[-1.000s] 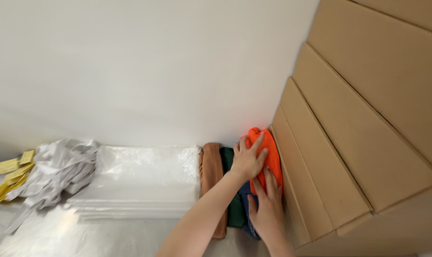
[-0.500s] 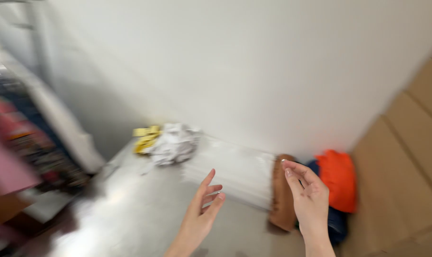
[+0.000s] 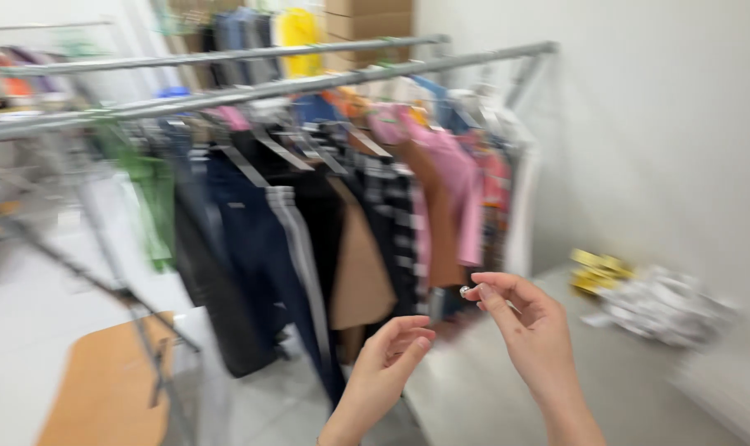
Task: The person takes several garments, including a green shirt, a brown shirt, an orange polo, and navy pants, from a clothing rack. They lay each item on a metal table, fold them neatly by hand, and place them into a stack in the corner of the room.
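- Since half a second ago your view has swung away from the folded brown and orange clothes by the cardboard boxes; a long metal clothes rail [image 3: 309,83] hung with garments now fills the picture, and both your hands have come up in front of it.
- Your right hand [image 3: 528,330] is raised below the right end of that rail, palm toward you, thumb and forefinger pinched together on a tiny pale, shiny object [image 3: 465,291]; blur keeps you from telling what it is.
- Your other right fingers [image 3: 515,289] curl loosely inward and hold nothing else.
- Your left hand [image 3: 387,363] sits lower and to the left of the right one, under the hanging clothes, fingers half curled and relaxed, empty and touching nothing.
- Both hands are near each other but apart.
- Directly behind your hands, on the rail, hang a tan garment [image 3: 358,264], a dark checked shirt [image 3: 391,223] and a pink top [image 3: 458,190]; further left hang dark blue trousers [image 3: 251,239] and a green piece [image 3: 152,198].
- Right of the rail's end, on the grey metal tabletop [image 3: 507,396] by the white wall [image 3: 664,124], lie a crumpled heap of clear plastic wrapping [image 3: 664,306] and, just beside it, a few yellow tags [image 3: 598,272].
- Below the rail's left end stands a light wooden board [image 3: 102,380] on the pale floor.
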